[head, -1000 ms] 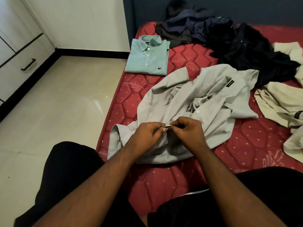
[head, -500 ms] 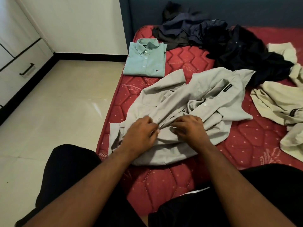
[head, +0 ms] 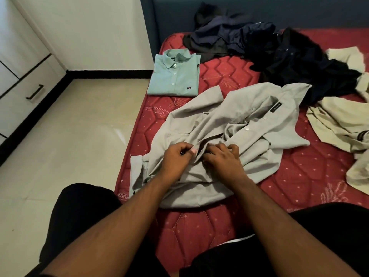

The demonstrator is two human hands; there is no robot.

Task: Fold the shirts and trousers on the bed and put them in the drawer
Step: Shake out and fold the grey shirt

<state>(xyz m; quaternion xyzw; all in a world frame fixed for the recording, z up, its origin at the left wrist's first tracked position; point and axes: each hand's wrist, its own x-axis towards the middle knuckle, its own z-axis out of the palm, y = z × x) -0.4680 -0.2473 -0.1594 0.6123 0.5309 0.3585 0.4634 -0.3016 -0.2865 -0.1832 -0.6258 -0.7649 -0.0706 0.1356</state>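
A grey shirt (head: pixel 249 116) lies crumpled and open on the red mattress (head: pixel 299 176) in front of me. My left hand (head: pixel 176 158) pinches the shirt's front edge near its lower part. Right beside it, my right hand (head: pixel 221 158) grips the facing edge with curled fingers. A folded green shirt (head: pixel 175 78) lies flat at the mattress's far left corner. A heap of dark clothes (head: pixel 269 47) covers the far side, and cream garments (head: pixel 339 120) lie at the right. A white drawer (head: pixel 24 100) with a black handle is at the left wall.
Pale tiled floor (head: pixel 69 146) stretches between the bed and the drawer unit. A dark blue headboard (head: pixel 239 11) stands behind the clothes. My legs in black trousers (head: pixel 79 216) are at the mattress's near edge.
Both hands have moved a little farther up the grey shirt's front edges and stay close together. The view has shifted slightly.
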